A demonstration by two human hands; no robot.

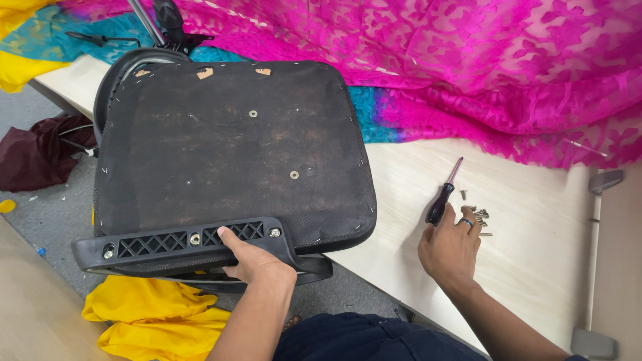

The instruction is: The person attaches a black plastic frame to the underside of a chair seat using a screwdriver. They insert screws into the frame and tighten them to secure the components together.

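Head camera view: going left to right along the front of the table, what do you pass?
Black armrest bracket → left hand gripping it → right hand → screwdriver just above its fingers → small pile of screws → grey table bracket.

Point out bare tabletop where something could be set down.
Free: pale table to the right of the right hand, out to the edge, and the strip between chair seat and screwdriver. Crowded: screws at the right fingertips; pink fabric along the back; left hand grips the armrest bracket.
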